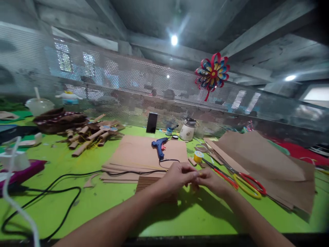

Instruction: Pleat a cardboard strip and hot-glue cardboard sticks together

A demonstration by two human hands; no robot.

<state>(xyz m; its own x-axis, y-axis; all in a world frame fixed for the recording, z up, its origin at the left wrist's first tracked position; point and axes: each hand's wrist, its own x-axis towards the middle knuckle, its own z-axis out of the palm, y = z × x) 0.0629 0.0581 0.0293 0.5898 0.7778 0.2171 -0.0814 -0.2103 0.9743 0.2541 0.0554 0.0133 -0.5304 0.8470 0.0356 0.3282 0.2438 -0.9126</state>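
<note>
My left hand (177,176) and my right hand (212,181) meet above the green table, fingertips pinched close together. Whatever lies between them is too small to make out; a faint yellowish bit shows at the fingers. Partly under my left forearm lies a piece of ribbed corrugated cardboard (146,183). A spool of yellow thread (198,157) stands just beyond my hands. Past my left hand, a blue glue gun (159,145) rests on a stack of flat cardboard sheets (131,151). Scissors with red and yellow handles (250,187) lie right of my right hand.
Rolled cardboard tubes (88,137) are heaped at the back left. A black cable (77,188) loops across the left side toward a purple power strip (36,169). A phone (151,122) and a white jug (187,131) stand at the back. Brown paper sheets (264,157) cover the right.
</note>
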